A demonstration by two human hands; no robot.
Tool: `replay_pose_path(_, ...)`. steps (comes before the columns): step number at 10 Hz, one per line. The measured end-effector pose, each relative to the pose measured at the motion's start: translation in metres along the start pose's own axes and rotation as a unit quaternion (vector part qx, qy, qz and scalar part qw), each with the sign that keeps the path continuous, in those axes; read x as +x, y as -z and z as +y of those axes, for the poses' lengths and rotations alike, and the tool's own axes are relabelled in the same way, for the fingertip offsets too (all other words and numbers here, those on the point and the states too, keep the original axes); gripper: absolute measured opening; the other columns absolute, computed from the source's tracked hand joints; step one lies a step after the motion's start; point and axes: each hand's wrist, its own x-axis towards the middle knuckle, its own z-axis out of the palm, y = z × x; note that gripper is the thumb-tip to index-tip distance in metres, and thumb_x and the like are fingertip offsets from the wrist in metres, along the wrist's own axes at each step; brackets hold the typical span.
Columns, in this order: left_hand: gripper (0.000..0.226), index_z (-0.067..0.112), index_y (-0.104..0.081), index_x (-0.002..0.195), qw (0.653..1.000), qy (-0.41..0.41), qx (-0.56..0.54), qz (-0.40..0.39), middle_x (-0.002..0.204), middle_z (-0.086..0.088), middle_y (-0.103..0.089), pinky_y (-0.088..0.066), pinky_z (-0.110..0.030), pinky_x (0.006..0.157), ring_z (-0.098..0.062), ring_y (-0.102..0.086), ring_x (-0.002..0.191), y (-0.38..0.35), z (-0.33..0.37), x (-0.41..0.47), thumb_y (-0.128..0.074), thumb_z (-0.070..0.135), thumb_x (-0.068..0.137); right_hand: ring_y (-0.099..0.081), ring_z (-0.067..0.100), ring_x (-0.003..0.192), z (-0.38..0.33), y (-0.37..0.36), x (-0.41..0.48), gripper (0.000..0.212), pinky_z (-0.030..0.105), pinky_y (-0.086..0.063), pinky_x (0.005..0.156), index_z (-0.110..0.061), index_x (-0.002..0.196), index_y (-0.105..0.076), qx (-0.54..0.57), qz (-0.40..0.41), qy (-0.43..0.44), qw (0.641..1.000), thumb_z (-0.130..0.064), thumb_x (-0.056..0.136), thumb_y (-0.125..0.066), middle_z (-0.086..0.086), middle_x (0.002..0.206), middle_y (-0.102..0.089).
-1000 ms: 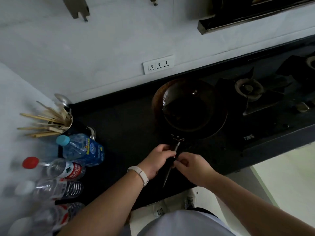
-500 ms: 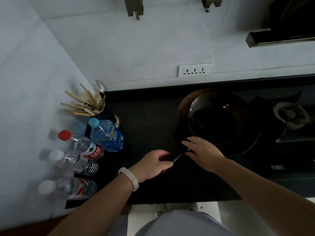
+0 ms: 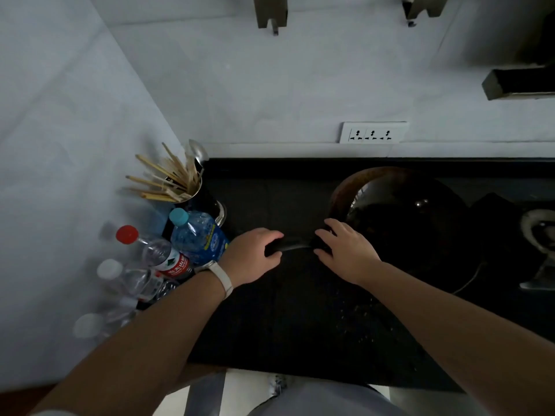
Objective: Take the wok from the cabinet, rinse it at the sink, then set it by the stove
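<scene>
a pale wall [image 3: 270,85] runs behind everything, and below it a black countertop [image 3: 270,325] stretches from the left corner to the stove [image 3: 540,232], whose burner shows at the right edge. crowded into the left corner of the counter stand several water bottles: a blue-capped bottle [image 3: 201,238] nearest the hands, a red-capped bottle [image 3: 159,253] just beside it, and white-capped bottles [image 3: 126,277] towards the front. behind them is a metal holder [image 3: 210,202] bristling with chopsticks [image 3: 159,181] and a spoon. a white socket strip [image 3: 374,132] sits on the wall just above the counter's back edge. the wok [image 3: 405,229], dark and round, rests on the counter right beside the burner, its handle [image 3: 295,246] pointing left towards the bottles. the left hand [image 3: 255,253], with a pale band [image 3: 222,279] on the wrist, is wrapped round the far end of that handle, fingers curled over it. the right hand [image 3: 345,250] lies across the handle's root where it meets the bowl, fingers fairly straight on top; the two hands are apart, with a short bare stretch of handle between them.
</scene>
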Motion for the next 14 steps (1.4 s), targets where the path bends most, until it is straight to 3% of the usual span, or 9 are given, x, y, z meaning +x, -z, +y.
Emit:
replay_pose_path(2, 0.041, 0.013, -0.063, 0.128, 0.997, -0.026, 0.038, 0.057, 0.108, 0.0, -0.069, -0.055, -0.035, 0.086, -0.015, -0.064, 0.098, 0.001, -0.011, 0.023, -0.065, 0.026, 0.089, -0.025, 0.025, 0.15, 0.011, 0.01, 0.02, 0.058, 0.042, -0.033, 0.117, -0.022, 0.152, -0.04, -0.024, -0.008, 0.013, 1.0, -0.05, 0.101, -0.045, 0.005, 0.163, -0.027)
replay_pose_path(5, 0.04, 0.013, -0.066, 0.124, 0.994, -0.038, 0.061, 0.078, 0.105, -0.001, -0.071, -0.056, -0.043, 0.083, -0.018, -0.066, 0.094, 0.002, -0.014, 0.03, -0.066, 0.027, 0.087, -0.026, 0.025, 0.15, 0.014, 0.012, 0.025, 0.058, 0.041, -0.033, 0.117, -0.02, 0.152, -0.041, -0.028, -0.009, 0.017, 0.999, -0.048, 0.101, -0.046, 0.006, 0.162, -0.028)
replay_pose_path(11, 0.045, 0.019, -0.057, 0.136, 0.998, -0.033, 0.02, 0.045, 0.122, 0.003, -0.063, -0.051, -0.03, 0.092, -0.013, -0.058, 0.111, -0.01, -0.013, -0.006, -0.062, 0.033, 0.094, -0.017, 0.024, 0.154, 0.0, 0.009, 0.002, 0.058, 0.04, -0.026, 0.121, -0.02, 0.156, -0.033, -0.054, -0.035, 0.007, 0.998, -0.044, 0.104, -0.043, 0.004, 0.167, -0.02)
replay_pose_path(14, 0.057, 0.02, -0.045, 0.145, 0.998, -0.031, 0.012, 0.047, 0.135, 0.003, -0.055, -0.049, -0.031, 0.097, -0.015, -0.053, 0.122, -0.005, -0.015, -0.017, -0.06, 0.04, 0.093, -0.016, 0.022, 0.154, -0.016, 0.01, -0.032, 0.063, 0.04, -0.023, 0.122, -0.022, 0.157, -0.029, -0.054, 0.005, -0.049, 0.997, -0.048, 0.102, -0.043, 0.003, 0.168, -0.02)
